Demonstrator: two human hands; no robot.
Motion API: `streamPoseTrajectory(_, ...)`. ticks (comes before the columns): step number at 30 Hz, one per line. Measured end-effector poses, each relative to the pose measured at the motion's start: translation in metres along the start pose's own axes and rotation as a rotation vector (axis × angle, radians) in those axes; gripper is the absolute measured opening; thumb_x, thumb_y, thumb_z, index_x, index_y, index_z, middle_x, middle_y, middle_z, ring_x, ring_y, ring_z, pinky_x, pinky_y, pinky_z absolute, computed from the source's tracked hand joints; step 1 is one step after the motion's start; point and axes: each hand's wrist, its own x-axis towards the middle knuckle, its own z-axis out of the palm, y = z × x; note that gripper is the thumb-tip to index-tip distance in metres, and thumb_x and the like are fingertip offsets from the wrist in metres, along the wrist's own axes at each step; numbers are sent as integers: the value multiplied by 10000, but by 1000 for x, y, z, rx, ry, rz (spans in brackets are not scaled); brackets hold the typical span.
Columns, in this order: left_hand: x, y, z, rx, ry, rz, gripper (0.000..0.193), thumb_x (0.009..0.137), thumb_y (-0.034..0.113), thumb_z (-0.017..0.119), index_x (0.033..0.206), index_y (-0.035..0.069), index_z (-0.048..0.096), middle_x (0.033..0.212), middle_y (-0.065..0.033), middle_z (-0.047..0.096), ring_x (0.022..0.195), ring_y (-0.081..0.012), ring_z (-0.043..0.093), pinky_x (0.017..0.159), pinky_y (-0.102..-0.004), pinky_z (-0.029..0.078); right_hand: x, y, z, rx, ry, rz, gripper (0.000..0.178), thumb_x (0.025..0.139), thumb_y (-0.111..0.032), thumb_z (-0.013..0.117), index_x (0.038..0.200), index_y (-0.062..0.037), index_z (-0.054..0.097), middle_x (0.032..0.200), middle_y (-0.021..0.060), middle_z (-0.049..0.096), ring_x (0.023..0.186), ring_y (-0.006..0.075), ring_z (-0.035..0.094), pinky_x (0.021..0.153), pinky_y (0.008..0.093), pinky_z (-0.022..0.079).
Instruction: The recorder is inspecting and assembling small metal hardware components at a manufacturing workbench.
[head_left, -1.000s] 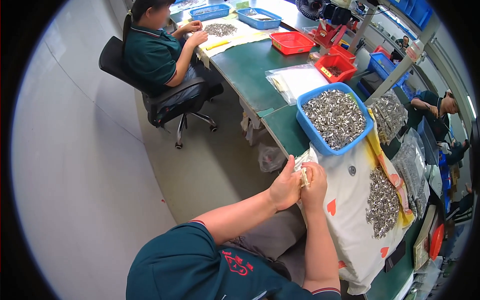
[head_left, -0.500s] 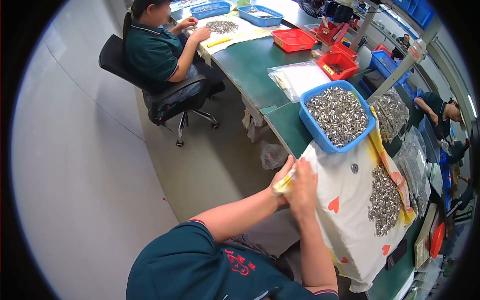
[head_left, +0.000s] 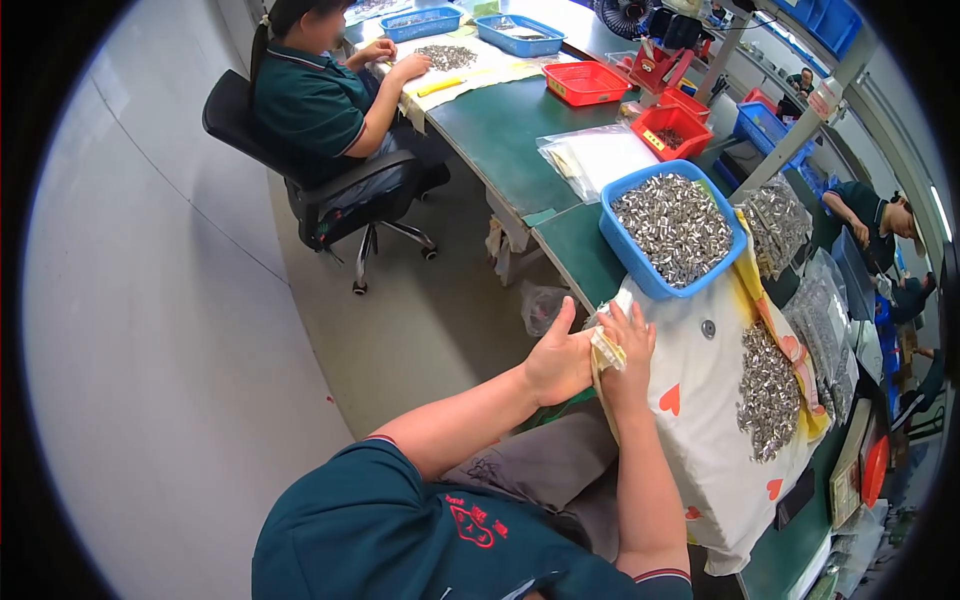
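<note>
My left hand (head_left: 557, 367) is at the bench's near edge with its thumb raised apart, its fingertips partly hidden by cloth. Beside it, my right hand (head_left: 628, 360) has its fingers stretched out and spread. A bunched, yellow-white fold of the cloth (head_left: 607, 350) lies between the two hands and touches both. The white cloth with orange hearts drapes over the bench edge. On it are a heap of small silvery metal tubes (head_left: 768, 400) and a grey washer-like disc (head_left: 708, 329). A blue basin (head_left: 652, 283) full of similar tubes stands just beyond my hands.
Clear bags of parts (head_left: 822, 320) line the right side. Red trays (head_left: 586, 83) and plastic sheets (head_left: 604, 160) lie farther back on the green bench (head_left: 490, 135). A co-worker (head_left: 312, 105) sits at the far left, handling small parts. A dark phone-like object (head_left: 795, 500) lies near the right.
My hands have moved slightly right and drawn apart at the fingers. My right hand's fingers, blurred before, are now spread. The cloth fold has shifted right with them.
</note>
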Motion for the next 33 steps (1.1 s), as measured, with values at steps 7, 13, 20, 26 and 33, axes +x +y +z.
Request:
streamPoseTrajectory(7,-61,58,-15,214,284,179,706,812,644,300,1330,166,279,1351,-95,329,1219,-249,343,976,-446,285,-20,-24,-12,-144,202,15,413,827,-191,478,1217,-59,445,1291,203,353,1212,359,303,977,486,234)
streamPoseTrajectory(13,-106,81,-34,595,447,190,639,868,503,353,1357,117,211,1348,-104,312,1211,-238,341,981,-395,280,-113,-53,21,57,-548,-41,454,789,-241,549,1202,-85,444,1264,184,393,1179,326,360,977,436,285)
streamPoseTrajectory(20,-68,38,-17,1251,494,6,388,823,74,555,1199,38,467,1133,-75,539,1022,-138,515,857,-250,411,-173,-22,-47,366,-634,329,369,822,-259,519,1129,-57,524,1135,128,539,1063,299,478,909,363,381)
streamPoseTrajectory(26,34,-7,48,1651,34,-36,320,782,97,599,1091,30,550,1062,-89,585,967,-177,562,805,-279,439,-178,-9,-110,450,-459,378,326,811,-224,540,1106,-85,552,1078,117,569,996,279,518,865,353,408)
streamPoseTrajectory(33,169,-46,30,2290,-355,271,209,763,146,577,962,97,612,981,-104,580,874,-295,562,751,-367,453,-125,87,-162,-203,270,376,210,721,-107,589,922,-47,587,837,112,589,788,279,538,707,374,434)
